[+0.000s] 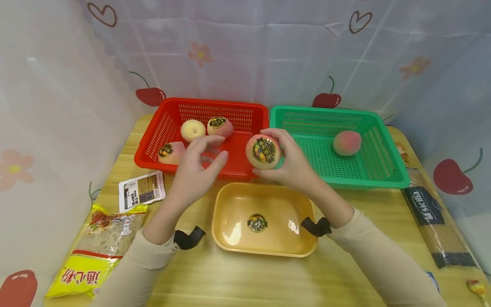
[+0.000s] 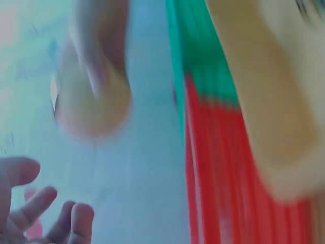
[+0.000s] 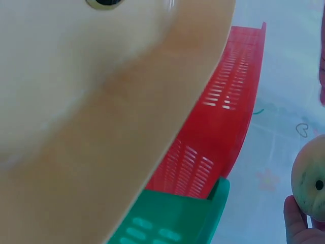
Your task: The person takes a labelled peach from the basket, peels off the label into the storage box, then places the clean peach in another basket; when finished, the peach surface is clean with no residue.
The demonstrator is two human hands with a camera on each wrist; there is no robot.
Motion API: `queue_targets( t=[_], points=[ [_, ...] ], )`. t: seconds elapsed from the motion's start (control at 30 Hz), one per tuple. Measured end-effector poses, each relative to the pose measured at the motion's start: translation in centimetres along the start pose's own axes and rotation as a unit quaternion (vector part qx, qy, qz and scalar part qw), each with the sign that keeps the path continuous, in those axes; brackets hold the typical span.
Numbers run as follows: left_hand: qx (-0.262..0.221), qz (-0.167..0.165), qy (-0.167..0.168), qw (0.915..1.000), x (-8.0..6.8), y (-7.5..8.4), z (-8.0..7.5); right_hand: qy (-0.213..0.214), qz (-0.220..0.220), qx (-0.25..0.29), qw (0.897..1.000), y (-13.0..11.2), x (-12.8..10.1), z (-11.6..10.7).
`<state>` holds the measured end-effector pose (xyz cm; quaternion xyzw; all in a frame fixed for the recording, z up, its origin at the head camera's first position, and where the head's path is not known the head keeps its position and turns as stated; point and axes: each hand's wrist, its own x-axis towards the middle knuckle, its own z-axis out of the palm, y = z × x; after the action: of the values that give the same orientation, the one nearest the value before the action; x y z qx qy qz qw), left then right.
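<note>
- Over the right end of the red basket (image 1: 207, 102), as the head view shows it, the right hand (image 1: 293, 164) grips a labelled peach (image 1: 263, 152), thumb and fingers curled round its side, label facing the camera
- Left hand (image 1: 195, 172) moderately wide, fingers loosely bent, thumb set apart; holds nothing, the gripped peach off to its right
- Red basket: three peaches toward the left, a pale one (image 1: 193, 130) just beside a labelled one (image 1: 220, 127), another labelled one (image 1: 171, 152) nearer the person
- Green basket (image 1: 310, 160): one pink peach (image 1: 347, 143) toward the right
- Tan tray (image 1: 284, 200) in front of the baskets, round sticker (image 1: 257, 223) on its floor
- Left wrist view: gripped peach blurred
</note>
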<state>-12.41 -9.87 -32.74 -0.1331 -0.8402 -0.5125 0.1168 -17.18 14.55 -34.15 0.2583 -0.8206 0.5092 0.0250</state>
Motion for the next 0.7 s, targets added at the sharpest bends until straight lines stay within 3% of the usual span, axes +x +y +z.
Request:
queue_targets(
  t=[0.07,0.17,0.43,0.7],
  points=[
    [-0.045,0.004,-0.006,0.9990,-0.3,1.1,1.6,0.000,0.001,0.002,1.000,0.1,-0.3,0.1],
    [-0.058,0.016,-0.006,0.9982,-0.5,2.1,3.4,0.001,-0.006,0.003,1.000,0.2,-0.5,0.2],
    [-0.001,0.040,0.024,0.9989,-0.5,2.5,6.0,0.015,-0.025,-0.036,0.999,0.6,-0.8,0.6],
    [0.033,0.074,0.057,0.9951,-0.6,2.4,7.0,0.021,-0.055,-0.080,0.995,1.0,-0.8,1.2]
  ],
)
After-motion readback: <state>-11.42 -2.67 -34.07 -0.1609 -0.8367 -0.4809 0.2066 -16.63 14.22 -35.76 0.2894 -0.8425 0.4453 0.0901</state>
